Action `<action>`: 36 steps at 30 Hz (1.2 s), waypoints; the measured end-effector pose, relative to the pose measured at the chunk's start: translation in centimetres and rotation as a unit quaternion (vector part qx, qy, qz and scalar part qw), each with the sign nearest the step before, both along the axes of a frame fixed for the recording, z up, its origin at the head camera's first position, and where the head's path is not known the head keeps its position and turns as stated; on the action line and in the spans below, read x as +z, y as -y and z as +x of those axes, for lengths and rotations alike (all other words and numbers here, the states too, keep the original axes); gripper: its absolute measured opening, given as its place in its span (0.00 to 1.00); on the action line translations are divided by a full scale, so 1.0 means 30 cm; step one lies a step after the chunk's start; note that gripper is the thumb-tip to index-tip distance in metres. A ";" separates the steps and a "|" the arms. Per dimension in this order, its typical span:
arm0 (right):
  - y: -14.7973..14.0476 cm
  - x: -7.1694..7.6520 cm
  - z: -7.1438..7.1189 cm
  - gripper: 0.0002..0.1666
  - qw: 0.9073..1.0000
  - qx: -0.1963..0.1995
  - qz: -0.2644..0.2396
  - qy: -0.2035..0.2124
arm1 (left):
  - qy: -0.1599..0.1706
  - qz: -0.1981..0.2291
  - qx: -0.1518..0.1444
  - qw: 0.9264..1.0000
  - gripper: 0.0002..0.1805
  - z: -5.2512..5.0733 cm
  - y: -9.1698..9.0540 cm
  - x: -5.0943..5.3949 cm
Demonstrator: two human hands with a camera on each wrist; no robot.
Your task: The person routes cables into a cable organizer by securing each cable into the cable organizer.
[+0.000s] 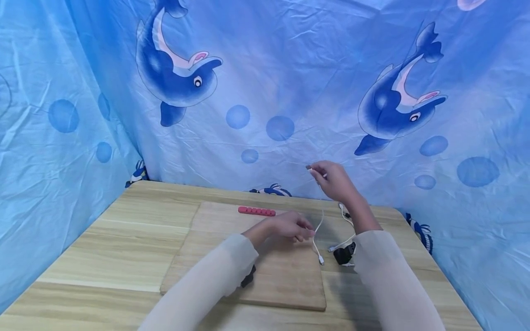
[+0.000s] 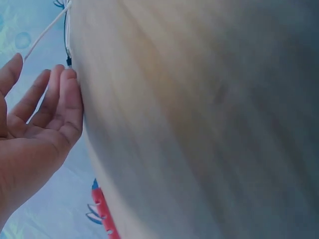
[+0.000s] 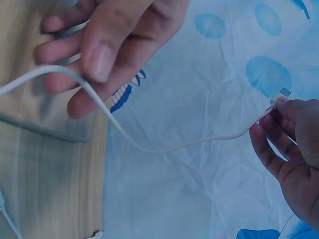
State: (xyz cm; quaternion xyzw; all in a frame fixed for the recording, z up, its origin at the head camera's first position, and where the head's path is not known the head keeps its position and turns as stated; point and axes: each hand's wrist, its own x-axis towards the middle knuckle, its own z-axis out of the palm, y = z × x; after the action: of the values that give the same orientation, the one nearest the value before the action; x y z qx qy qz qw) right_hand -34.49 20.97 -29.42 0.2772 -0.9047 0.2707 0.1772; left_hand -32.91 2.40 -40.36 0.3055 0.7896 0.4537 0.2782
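In the head view my right hand [image 1: 333,180], raised above the board's back right, pinches a white cable near its metal plug [image 1: 308,168]. The right wrist view shows that hand [image 3: 301,149] with the plug [image 3: 284,93] sticking out past the thumb and finger. From there the white cable [image 3: 184,145] sags across to my left hand [image 3: 112,47], passing by its thumb and spread fingers. Over the board's right part, my left hand [image 1: 291,226] is beside the cable; the cable's other plug [image 1: 321,260] hangs lower. In the left wrist view the hand's [image 2: 42,119] fingers are apart, loosely bent.
A wooden board [image 1: 285,285] lies on the table [image 1: 103,257]. A red slotted strip [image 1: 256,211] is near its back edge. A black object [image 1: 248,278] shows beside the left sleeve. Right of the board are a black adapter [image 1: 343,254] and another white cable [image 1: 347,218].
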 end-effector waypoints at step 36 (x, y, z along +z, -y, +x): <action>-0.020 -0.001 -0.019 0.16 0.999 -0.017 -0.022 0.027 | 0.139 0.097 -0.013 0.985 0.05 0.142 0.128 0.009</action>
State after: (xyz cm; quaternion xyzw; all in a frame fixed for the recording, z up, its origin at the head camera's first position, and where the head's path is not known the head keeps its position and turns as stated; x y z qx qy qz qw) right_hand -35.07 21.57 -29.45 0.2500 -0.9078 0.2945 0.1634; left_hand -28.67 -1.43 -40.09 0.2754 0.6916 0.5623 0.3601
